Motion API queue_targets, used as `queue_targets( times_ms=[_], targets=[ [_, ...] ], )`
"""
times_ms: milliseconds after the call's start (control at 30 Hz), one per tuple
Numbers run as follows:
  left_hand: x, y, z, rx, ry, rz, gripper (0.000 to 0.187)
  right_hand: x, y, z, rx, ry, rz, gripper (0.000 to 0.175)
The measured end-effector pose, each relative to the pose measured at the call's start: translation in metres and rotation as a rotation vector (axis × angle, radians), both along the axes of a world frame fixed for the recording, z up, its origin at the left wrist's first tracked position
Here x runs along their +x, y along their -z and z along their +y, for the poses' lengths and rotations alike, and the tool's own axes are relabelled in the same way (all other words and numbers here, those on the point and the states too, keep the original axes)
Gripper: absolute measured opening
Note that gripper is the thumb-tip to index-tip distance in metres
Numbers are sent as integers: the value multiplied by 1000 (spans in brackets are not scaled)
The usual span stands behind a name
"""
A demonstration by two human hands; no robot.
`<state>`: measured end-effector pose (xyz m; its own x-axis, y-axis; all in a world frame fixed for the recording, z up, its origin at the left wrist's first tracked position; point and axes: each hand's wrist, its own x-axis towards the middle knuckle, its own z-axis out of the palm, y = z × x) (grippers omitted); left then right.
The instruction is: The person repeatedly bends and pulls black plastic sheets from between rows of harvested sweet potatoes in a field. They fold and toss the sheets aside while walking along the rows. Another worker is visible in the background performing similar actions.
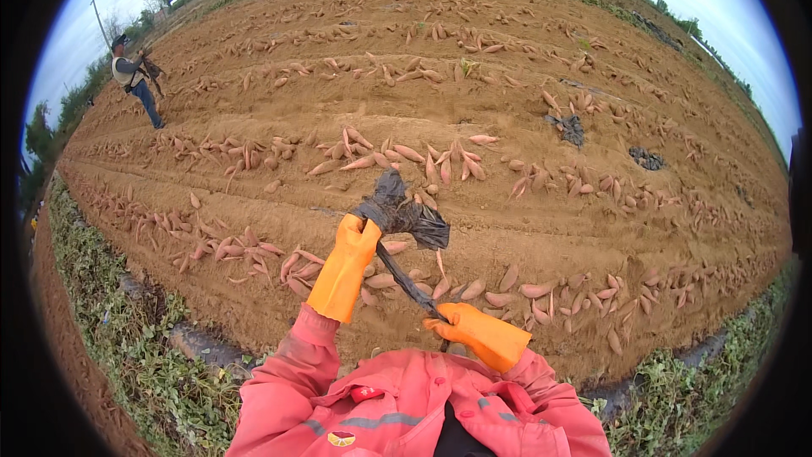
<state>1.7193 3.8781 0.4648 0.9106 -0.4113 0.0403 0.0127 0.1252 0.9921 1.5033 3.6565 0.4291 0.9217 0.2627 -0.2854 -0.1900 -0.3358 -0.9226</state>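
Note:
My left hand (347,263), in an orange rubber glove, is closed on a bunched wad of black plastic film (403,212). A twisted strip of the same film (406,282) runs down to the right from the wad. Lower and to the right, my right hand (472,330), also gloved in orange, grips the strip near its lower part. Behind and below the film, sweet potatoes (536,291) lie in a row on the brown soil. Another group of sweet potatoes (444,162) lies just beyond the wad.
A person (133,79) stands at the far left, holding dark material. Crumpled black film (571,130) and another dark clump (646,158) lie on the soil at the right. Green vines (152,368) border the near left; more vines (672,400) grow at the lower right.

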Motion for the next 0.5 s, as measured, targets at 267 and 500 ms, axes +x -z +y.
queue_targets(
  times_ms=[267, 500],
  targets=[
    [-99, 44, -26, 341, 854, 195, 24, 45, -46, -51, -58, 221, -490, 38],
    [-57, -11, -41, -314, 288, 97, 26, 9, 14, 12, -262, 124, 38, 33]
  ],
)
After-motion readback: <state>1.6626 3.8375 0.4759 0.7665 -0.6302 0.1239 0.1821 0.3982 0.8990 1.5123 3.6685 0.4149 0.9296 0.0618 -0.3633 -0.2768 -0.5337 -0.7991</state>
